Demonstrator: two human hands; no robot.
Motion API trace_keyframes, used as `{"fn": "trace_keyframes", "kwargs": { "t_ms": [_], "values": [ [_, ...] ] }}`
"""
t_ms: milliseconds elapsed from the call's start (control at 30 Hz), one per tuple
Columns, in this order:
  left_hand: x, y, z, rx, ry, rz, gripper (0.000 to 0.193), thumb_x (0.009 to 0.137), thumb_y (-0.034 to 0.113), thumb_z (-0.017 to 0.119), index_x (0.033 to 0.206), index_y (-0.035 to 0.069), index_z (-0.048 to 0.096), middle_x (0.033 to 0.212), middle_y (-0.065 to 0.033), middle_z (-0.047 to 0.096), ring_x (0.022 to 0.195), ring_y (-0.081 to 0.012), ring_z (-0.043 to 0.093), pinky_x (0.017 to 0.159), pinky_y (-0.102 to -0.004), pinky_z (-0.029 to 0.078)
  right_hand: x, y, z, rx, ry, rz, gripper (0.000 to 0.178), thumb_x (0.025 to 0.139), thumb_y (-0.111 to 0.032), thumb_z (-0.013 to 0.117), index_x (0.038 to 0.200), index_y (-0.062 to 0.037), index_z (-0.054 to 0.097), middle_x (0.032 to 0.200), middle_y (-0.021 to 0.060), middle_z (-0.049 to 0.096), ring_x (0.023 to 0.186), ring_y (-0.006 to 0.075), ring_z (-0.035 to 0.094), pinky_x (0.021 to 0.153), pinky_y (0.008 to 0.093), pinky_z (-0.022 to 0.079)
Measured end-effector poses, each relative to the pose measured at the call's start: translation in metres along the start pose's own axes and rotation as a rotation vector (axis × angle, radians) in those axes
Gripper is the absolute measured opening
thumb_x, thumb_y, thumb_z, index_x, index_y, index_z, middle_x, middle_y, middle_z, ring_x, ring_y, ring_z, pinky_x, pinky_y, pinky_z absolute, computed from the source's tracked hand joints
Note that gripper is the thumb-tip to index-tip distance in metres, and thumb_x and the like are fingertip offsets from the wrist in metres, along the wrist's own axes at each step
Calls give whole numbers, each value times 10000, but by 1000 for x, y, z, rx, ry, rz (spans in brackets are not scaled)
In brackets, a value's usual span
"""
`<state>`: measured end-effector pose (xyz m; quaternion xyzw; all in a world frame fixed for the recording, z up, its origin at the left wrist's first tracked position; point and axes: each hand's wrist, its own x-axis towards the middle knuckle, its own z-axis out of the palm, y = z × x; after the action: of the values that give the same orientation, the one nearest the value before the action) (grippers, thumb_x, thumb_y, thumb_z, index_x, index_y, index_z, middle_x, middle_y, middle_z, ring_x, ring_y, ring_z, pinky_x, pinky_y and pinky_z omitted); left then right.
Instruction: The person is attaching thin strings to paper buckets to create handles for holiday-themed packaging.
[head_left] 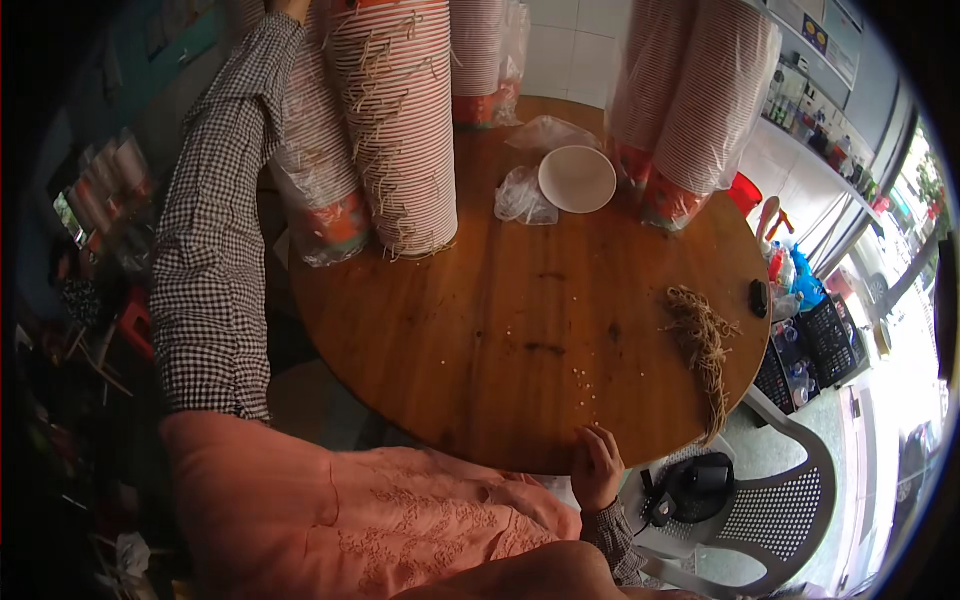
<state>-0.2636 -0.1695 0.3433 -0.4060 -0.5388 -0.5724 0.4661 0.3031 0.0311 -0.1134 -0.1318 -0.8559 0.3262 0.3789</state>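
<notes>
The right hand point(597, 466) rests with curled, empty fingers on the near rim of the round wooden table point(500, 330), bare wood beyond it; the raised left hand's grip cannot be told.

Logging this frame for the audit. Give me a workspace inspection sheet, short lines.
Surface: round wooden table, worn, pale crumbs scattered near the front edge.
Job's things: tall stacks of red-striped paper cups, one tied with twine; more stacks in clear plastic wrap at the back right.
Clutter: bundle of twine, white bowl, crumpled plastic bags, small black device.
Hands: right hand rests on the table's front edge, holding nothing; left arm in a checked sleeve reaches up to the cup stacks, the hand out of view.
Cables: one by the black fan.
Surroundings: white plastic chair, tiled wall, crates at right.
</notes>
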Motion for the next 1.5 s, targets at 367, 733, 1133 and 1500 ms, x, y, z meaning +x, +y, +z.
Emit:
{"fn": "trace_keyframes", "kwargs": {
  "t_ms": [367, 733, 1133, 1500],
  "values": [
    [-11, 51, 62, 475, -246, 203, 621, 905, 431, 574, 1361, 32, 440, 1386, -186, 451, 1280, -337, 426, 1045, -383, 370, 9, 16, -17, -52, 73, 91, 205, 806, 43, 598, 991, -31, 647, 969, 150, 644, 865, 316, 652, 720, 355, 532],
    [-104, 71, 86, 331, -11, 791, 376, 861, 122, 618, 1212, 10, 548, 1176, -197, 548, 1125, -343, 528, 967, -405, 427, 127, 52, -26, 189, 151, 109, 149, 890, 27, 538, 992, -12, 639, 868, 93, 635, 718, 148, 613, 630, 259, 489],
    [-422, 10, 215, 131, -859, -64, 341, 828, 106, 636, 1155, 36, 566, 1157, -142, 574, 1074, -330, 565, 904, -387, 474, 216, 208, 20, 168, 293, 323, 125, 881, -80, 596, 974, -22, 657, 837, 115, 663, 717, 179, 649, 654, 302, 514],
    [-474, -136, 306, 289, -661, -532, 354, 876, 220, 622, 1152, 8, 555, 1090, -219, 613, 998, -357, 601, 839, -419, 469, 221, 160, 22, -97, 164, 101, 126, 889, -56, 579, 976, 13, 639, 925, 165, 651, 834, 307, 645, 709, 354, 510]
  ]
}}
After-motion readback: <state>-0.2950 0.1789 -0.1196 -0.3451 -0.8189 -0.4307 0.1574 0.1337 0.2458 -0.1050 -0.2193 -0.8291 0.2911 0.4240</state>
